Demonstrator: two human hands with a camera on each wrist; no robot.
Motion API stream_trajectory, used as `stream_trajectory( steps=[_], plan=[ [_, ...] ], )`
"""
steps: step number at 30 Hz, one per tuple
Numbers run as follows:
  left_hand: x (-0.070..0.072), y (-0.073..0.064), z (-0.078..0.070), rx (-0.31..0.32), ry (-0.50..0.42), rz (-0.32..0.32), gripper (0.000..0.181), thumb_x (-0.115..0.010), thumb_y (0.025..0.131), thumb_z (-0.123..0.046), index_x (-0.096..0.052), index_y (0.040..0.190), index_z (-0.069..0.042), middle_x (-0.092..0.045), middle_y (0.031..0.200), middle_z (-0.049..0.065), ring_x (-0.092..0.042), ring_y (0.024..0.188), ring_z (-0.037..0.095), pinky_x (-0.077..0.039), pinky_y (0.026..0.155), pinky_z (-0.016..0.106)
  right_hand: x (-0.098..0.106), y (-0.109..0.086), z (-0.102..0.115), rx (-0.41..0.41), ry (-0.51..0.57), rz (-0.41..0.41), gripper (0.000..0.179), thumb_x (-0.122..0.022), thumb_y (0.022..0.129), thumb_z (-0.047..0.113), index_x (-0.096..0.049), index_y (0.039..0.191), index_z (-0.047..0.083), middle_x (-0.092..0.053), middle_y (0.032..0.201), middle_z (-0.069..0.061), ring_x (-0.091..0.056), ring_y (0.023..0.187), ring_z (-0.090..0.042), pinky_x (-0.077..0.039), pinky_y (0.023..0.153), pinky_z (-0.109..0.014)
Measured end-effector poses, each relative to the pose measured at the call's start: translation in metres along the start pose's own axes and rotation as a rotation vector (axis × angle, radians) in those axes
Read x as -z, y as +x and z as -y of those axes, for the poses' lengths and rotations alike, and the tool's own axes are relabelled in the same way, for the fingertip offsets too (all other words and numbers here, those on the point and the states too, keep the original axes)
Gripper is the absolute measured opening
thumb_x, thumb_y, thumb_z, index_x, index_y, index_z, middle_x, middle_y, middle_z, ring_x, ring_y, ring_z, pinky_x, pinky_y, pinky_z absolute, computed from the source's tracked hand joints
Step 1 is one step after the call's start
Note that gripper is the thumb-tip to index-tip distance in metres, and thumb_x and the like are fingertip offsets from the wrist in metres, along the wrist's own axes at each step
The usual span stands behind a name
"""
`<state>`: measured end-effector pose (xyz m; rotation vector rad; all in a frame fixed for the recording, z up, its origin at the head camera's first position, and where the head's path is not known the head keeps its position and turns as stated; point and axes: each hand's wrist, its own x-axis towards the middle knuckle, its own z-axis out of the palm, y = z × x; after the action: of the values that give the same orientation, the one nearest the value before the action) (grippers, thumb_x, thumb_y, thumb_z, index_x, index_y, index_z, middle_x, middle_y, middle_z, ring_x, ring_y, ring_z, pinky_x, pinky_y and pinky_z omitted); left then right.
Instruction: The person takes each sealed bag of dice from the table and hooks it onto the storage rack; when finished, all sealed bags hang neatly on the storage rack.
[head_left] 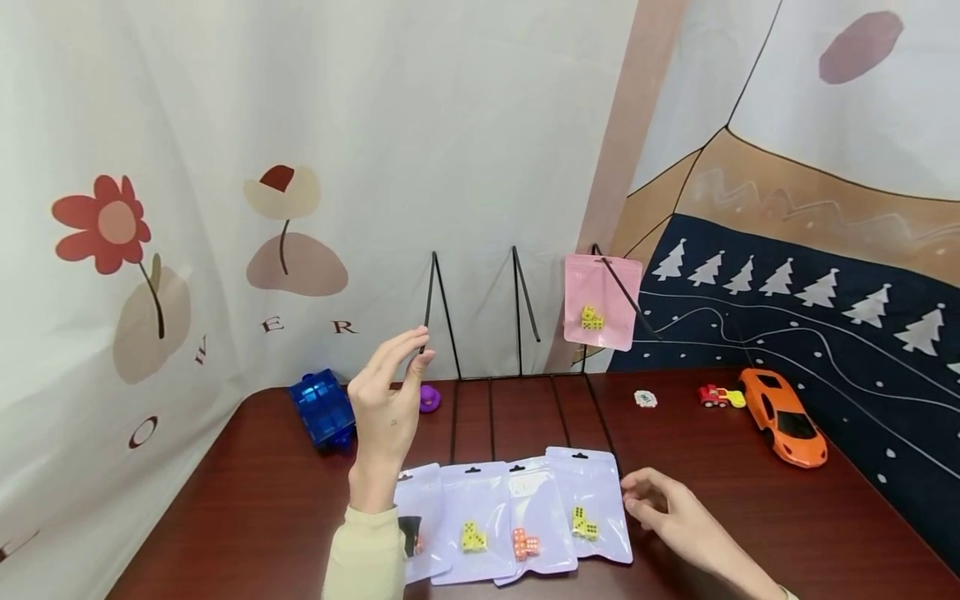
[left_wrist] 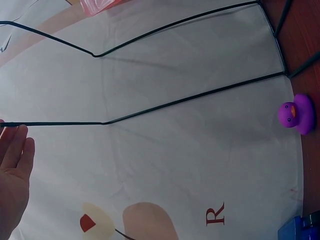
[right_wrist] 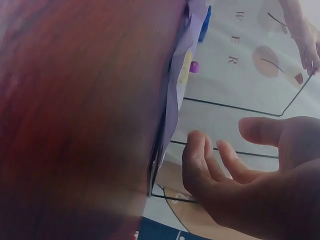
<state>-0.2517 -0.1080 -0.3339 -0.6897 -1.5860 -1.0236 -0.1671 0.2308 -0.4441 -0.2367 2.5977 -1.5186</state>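
A black wire display rack (head_left: 519, 312) with angled prongs stands at the back of the table. My left hand (head_left: 390, 400) is raised at its left prong, thumb and fingers pinching the tip; the left wrist view shows the fingers (left_wrist: 15, 150) along the rod's end. From the right prong hangs a pink zip pouch (head_left: 600, 292) with yellow dice. Several lavender zip pouches overlap on the table in front, the rightmost pouch (head_left: 603, 475) holding yellow dice (head_left: 583, 525). Beside its right edge is my right hand (head_left: 675, 512), fingers loosely bent, thumb apart, with nothing between them.
A purple rubber duck (head_left: 430, 399) and a blue translucent toy (head_left: 322, 408) sit at the back left. Toward the right are a white chip (head_left: 645, 399), a small red toy car (head_left: 718, 396) and an orange toy car (head_left: 786, 421). A printed curtain (head_left: 360, 125) hangs behind the table.
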Motion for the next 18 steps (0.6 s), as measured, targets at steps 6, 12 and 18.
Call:
stream_trajectory(
  steps=[6, 12, 18],
  plan=[
    [0.0011, 0.0, -0.0001, -0.001, 0.0, 0.003, 0.033, -0.072, 0.071, 0.014, -0.07, 0.103, 0.003, -0.068, 0.108, 0.011, -0.065, 0.099, 0.024, -0.049, 0.09, 0.028, -0.0011, -0.0018, -0.0021, 0.006, -0.004, 0.069, 0.021, -0.062, 0.091, 0.009, -0.056, 0.107, -0.002, -0.059, 0.092, -0.009, -0.059, 0.078, -0.022, -0.053, 0.057, -0.032],
    [0.0009, 0.0004, -0.0001, -0.004, 0.001, 0.01, 0.033, -0.073, 0.072, 0.014, -0.07, 0.102, 0.002, -0.069, 0.107, 0.01, -0.065, 0.098, 0.023, -0.049, 0.09, 0.027, -0.0022, -0.003, -0.0059, -0.017, -0.025, 0.14, 0.02, -0.062, 0.089, 0.006, -0.056, 0.105, -0.003, -0.057, 0.089, -0.007, -0.056, 0.076, -0.021, -0.051, 0.057, -0.028],
    [0.0019, 0.0013, 0.0005, -0.005, 0.008, 0.02, 0.032, -0.073, 0.072, 0.013, -0.07, 0.102, 0.002, -0.068, 0.108, 0.01, -0.065, 0.098, 0.022, -0.049, 0.089, 0.027, -0.0023, -0.0021, -0.0102, -0.046, -0.048, 0.18, 0.022, -0.062, 0.088, 0.005, -0.055, 0.107, -0.003, -0.053, 0.083, -0.005, -0.053, 0.072, -0.02, -0.046, 0.056, -0.026]
  ],
)
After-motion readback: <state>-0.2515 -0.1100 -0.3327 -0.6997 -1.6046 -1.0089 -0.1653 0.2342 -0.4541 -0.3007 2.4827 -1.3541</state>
